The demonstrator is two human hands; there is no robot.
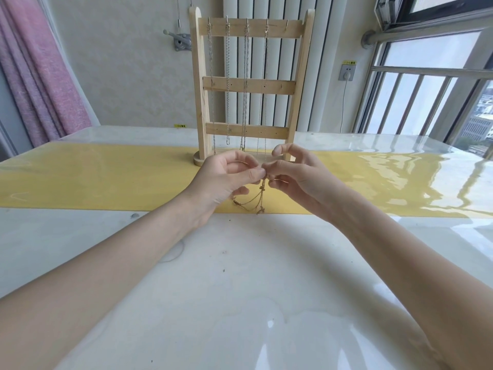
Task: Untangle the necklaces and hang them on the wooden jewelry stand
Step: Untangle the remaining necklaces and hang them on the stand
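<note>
Wooden stand (249,85): upright at the far middle of the table (240,289), on the yellow runner (106,180); blocks straight passage to the wall behind.
Hanging chains (228,84): four, on the top-rail hooks, filling the left and middle gaps between the rails. Rightmost hook (286,25): bare, with open room beneath.
Left hand (226,180) and right hand (288,177): fingertips meeting just before the stand's base, closing that approach.
Gold chain (253,201): dangling from the fingertips onto the runner's near edge.
Runner to left and right of the hands: open. Near tabletop between the forearms: open.
</note>
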